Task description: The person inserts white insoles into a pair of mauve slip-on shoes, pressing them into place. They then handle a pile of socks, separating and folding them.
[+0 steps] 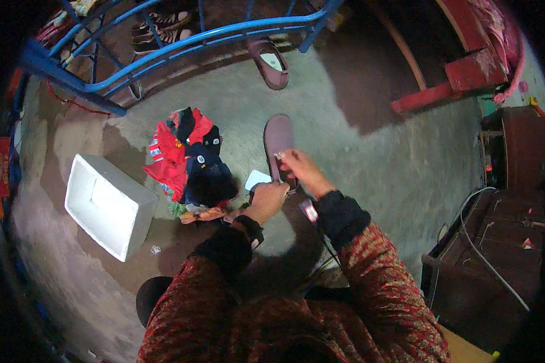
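A mauve slip-on shoe (pixel 279 129) points away from me, long and narrow, in front of my body. My left hand (pixel 268 199) is closed at its near end, where the fingers hide the edge. My right hand (pixel 303 169) is over the shoe's right side, thumb and fingertips pinched on a small whitish scrap (pixel 279 155) too small to make out. A flat white piece (pixel 256 179) shows just left of the shoe. Farther off, the matching mauve shoe (pixel 272 68) lies on the concrete floor (pixel 345 181), its pale insole showing.
Left of my hands is a heap of red and dark clothes (pixel 200 163). A white foam box (pixel 104 199) lies tilted beside it. A blue metal frame (pixel 200 38) crosses the top, with black sneakers (pixel 161 34) behind. Dark brown furniture (pixel 481 254) stands at the right.
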Demonstrator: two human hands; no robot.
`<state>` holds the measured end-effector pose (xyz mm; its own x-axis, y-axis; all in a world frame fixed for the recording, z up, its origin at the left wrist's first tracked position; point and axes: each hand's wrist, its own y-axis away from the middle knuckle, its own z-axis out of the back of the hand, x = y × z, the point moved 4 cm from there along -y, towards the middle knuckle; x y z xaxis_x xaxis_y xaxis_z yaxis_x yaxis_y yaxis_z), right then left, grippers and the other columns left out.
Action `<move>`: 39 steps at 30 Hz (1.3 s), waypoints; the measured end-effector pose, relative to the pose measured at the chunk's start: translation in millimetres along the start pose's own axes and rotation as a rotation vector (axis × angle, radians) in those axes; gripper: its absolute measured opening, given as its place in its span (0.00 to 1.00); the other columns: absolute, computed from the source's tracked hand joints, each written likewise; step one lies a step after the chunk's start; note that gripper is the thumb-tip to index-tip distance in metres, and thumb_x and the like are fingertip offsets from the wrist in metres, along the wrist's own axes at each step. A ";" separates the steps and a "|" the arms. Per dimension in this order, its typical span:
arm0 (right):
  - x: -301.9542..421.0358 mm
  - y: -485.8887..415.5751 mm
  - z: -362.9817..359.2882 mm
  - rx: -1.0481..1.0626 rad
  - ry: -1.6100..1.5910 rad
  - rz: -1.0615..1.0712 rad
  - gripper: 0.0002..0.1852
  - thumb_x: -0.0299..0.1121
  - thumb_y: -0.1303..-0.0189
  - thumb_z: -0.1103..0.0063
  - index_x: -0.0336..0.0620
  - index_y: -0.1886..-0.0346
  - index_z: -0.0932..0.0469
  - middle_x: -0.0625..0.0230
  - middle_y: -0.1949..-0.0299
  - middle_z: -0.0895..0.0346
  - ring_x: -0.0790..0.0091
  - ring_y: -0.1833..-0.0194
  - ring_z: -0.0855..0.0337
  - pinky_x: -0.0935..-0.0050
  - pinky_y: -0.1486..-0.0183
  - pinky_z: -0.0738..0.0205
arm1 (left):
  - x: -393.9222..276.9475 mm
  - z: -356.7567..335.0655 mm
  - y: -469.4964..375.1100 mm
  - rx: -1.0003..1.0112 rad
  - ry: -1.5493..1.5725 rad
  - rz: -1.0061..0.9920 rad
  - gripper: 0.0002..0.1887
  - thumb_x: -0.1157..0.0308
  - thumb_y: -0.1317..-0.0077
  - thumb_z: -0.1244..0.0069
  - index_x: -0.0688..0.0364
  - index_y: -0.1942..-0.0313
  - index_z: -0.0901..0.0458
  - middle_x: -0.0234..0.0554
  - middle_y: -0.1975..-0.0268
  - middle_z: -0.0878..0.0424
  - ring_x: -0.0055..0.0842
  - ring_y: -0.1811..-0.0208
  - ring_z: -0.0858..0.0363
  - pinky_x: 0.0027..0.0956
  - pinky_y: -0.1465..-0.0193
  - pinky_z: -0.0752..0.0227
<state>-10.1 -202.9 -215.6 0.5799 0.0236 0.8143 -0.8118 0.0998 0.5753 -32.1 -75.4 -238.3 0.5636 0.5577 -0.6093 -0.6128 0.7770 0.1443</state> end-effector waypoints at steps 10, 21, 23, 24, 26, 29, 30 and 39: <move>-74.6 73.0 47.1 -0.354 1.185 -0.035 0.44 0.50 0.55 0.34 0.39 0.36 0.43 0.50 0.36 0.47 0.45 0.37 0.47 0.46 0.43 0.43 | 40.2 82.1 -41.0 -0.355 0.047 0.245 0.09 0.65 0.43 0.51 0.57 0.64 0.24 0.52 0.68 0.22 0.49 0.67 0.23 0.48 0.66 0.30; -88.4 69.2 44.9 -0.296 1.288 -0.122 0.50 0.53 0.55 0.34 0.41 0.33 0.50 0.52 0.33 0.54 0.45 0.33 0.53 0.48 0.42 0.40 | 106.5 229.8 -88.4 -0.200 0.032 -0.235 0.33 0.66 0.48 0.46 0.57 0.41 0.38 0.61 0.42 0.36 0.46 0.42 0.34 0.42 0.45 0.34; -89.5 68.8 44.3 -0.273 1.329 -0.163 0.50 0.54 0.55 0.35 0.41 0.33 0.51 0.52 0.33 0.53 0.44 0.34 0.52 0.51 0.42 0.40 | 124.0 235.2 -46.7 0.281 -0.314 -0.001 0.36 0.67 0.48 0.46 0.52 0.38 0.40 0.57 0.40 0.37 0.45 0.39 0.37 0.38 0.43 0.34; -89.3 68.8 44.3 -0.280 1.323 -0.160 0.51 0.54 0.56 0.34 0.41 0.33 0.51 0.52 0.33 0.53 0.44 0.34 0.51 0.51 0.42 0.40 | 127.6 234.6 -15.2 0.339 -0.548 -0.005 0.36 0.67 0.49 0.45 0.50 0.38 0.39 0.56 0.42 0.36 0.45 0.41 0.35 0.39 0.45 0.33; -89.3 68.4 44.7 -0.288 1.318 -0.158 0.51 0.54 0.56 0.35 0.41 0.33 0.50 0.52 0.33 0.53 0.44 0.35 0.49 0.51 0.42 0.40 | 131.7 227.9 31.4 0.259 -0.852 -0.027 0.34 0.67 0.50 0.44 0.49 0.40 0.37 0.53 0.46 0.33 0.44 0.44 0.32 0.41 0.49 0.31; -90.3 70.1 46.5 -0.283 1.318 -0.133 0.49 0.53 0.55 0.36 0.41 0.33 0.49 0.51 0.34 0.52 0.44 0.36 0.48 0.53 0.41 0.40 | 136.5 209.8 65.8 0.029 -0.942 -0.020 0.27 0.69 0.49 0.47 0.51 0.46 0.33 0.47 0.54 0.30 0.41 0.50 0.28 0.42 0.56 0.28; -90.0 70.8 47.7 -0.292 1.316 -0.100 0.48 0.53 0.54 0.36 0.41 0.34 0.47 0.51 0.35 0.50 0.45 0.36 0.47 0.54 0.41 0.40 | 136.0 201.5 69.9 -0.022 -0.902 0.001 0.24 0.69 0.48 0.48 0.52 0.48 0.32 0.45 0.56 0.29 0.40 0.53 0.27 0.42 0.59 0.28; -53.9 67.3 57.9 -0.148 0.537 0.075 0.32 0.46 0.45 0.42 0.33 0.42 0.35 0.48 0.44 0.33 0.54 0.43 0.31 0.62 0.43 0.36 | 101.6 265.6 65.5 -0.452 0.248 0.249 0.14 0.62 0.41 0.51 0.65 0.63 0.27 0.55 0.71 0.22 0.43 0.65 0.21 0.42 0.62 0.31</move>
<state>-99.9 -255.0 -216.4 0.5056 0.5350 0.6769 -0.8563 0.2156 0.4692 132.2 109.8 -83.7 0.2583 0.5802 -0.7724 -0.9172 0.3983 -0.0075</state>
